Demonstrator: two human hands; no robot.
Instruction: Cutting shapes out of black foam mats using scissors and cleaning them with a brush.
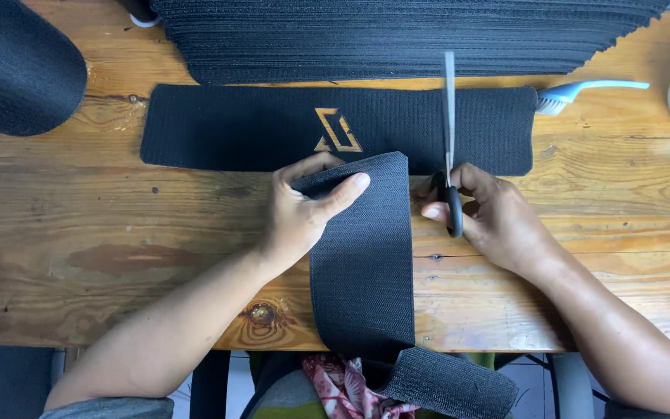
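My left hand (296, 221) pinches the top corner of the black strap (362, 264), thumb on top, fingers curled under its edge. The strap runs down the table (118, 248) and off its near edge. My right hand (490, 217), just beside the strap, grips closed scissors (450, 140) pointing away over a black mat (234, 128)

Left hand (298, 213): grips black webbing strip (362, 264), below logo mat (335, 128).
Right hand (490, 213): holds scissors (450, 140), blades over logo mat.
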